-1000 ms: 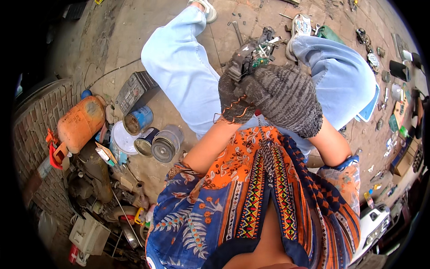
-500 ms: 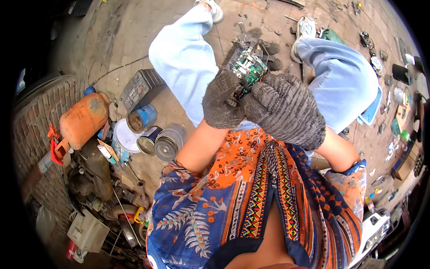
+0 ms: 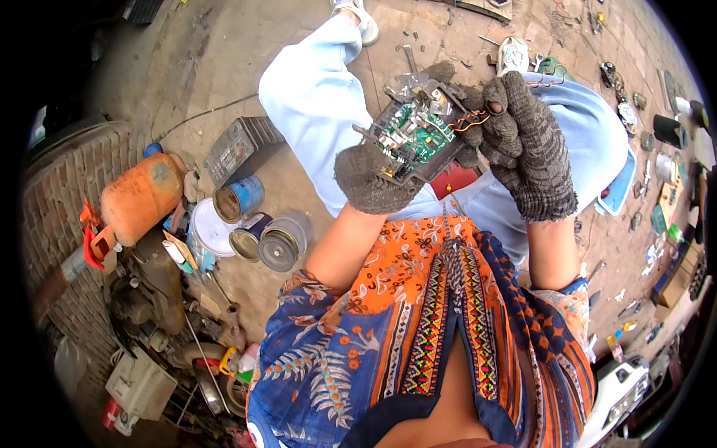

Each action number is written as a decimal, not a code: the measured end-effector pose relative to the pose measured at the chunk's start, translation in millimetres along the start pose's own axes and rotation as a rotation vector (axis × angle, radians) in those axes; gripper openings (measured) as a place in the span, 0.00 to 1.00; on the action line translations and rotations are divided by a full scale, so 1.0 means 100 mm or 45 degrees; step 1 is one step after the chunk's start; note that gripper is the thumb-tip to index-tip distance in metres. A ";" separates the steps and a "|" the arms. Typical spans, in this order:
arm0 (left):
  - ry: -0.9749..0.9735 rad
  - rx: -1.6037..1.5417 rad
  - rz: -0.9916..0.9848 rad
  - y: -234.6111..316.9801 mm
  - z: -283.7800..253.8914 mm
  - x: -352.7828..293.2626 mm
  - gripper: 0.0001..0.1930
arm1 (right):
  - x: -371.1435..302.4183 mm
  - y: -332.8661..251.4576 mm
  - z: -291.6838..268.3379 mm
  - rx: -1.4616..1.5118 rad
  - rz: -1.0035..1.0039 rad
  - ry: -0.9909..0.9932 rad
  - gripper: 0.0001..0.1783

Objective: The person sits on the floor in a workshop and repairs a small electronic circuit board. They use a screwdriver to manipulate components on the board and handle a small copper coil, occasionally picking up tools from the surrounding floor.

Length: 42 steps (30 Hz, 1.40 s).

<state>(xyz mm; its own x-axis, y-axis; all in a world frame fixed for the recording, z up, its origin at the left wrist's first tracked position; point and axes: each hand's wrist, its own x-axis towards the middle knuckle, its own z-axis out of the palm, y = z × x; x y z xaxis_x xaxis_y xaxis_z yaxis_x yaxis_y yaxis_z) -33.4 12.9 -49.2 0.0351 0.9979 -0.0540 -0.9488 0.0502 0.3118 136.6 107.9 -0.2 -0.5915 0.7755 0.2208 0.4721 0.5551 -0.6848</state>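
My left hand [image 3: 376,179], in a dark grey knitted glove, is wrapped round an open dark plastic housing. Its thumb side shows at the near left, and fingertips come out beyond the far right edge. Inside the housing sits a green circuit board [image 3: 417,133] with silvery metal parts, facing up. At its right, my gloved right hand [image 3: 529,142] is closed in a pinch on thin red, yellow and dark wires [image 3: 472,121] that run to the board's side. Loose wire ends stick out past the right hand's fingers. The underside of the housing is hidden.
To the left stand paint tins [image 3: 239,198], a dark ridged plastic casing [image 3: 237,149] and an orange gas cylinder [image 3: 142,200] by a brick wall. Scattered tools and parts, among them a spanner [image 3: 538,61], lie on the paved floor at the right.
My right hand has drawn away to the right from the board, now with wires in its fingers. The housing has turned, showing more of its board.
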 end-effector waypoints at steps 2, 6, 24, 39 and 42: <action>0.057 0.110 0.087 0.01 -0.02 -0.07 0.28 | -0.04 -0.02 0.06 0.207 0.069 -0.025 0.18; 0.063 -0.241 0.221 -0.04 -0.10 -0.06 0.24 | -0.14 -0.29 0.15 -0.100 -0.493 -0.094 0.15; 0.064 0.335 0.243 -0.11 0.07 -0.05 0.24 | 0.05 -0.22 0.17 2.462 0.978 -0.044 0.15; 0.005 0.390 0.248 -0.10 0.14 0.03 0.25 | 0.45 -0.22 -0.27 -0.205 -0.640 0.190 0.16; 0.051 0.335 0.310 0.00 0.12 -0.05 0.26 | 0.40 -0.01 -0.17 -0.067 -0.347 0.344 0.15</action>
<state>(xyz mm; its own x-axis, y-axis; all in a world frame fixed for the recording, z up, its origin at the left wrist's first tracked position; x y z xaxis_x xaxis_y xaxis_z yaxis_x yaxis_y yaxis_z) -29.3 8.5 -37.6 -0.1993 0.9798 0.0165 -0.8145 -0.1751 0.5531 124.2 143.2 21.4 -0.5095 0.6448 0.5698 0.3585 0.7610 -0.5407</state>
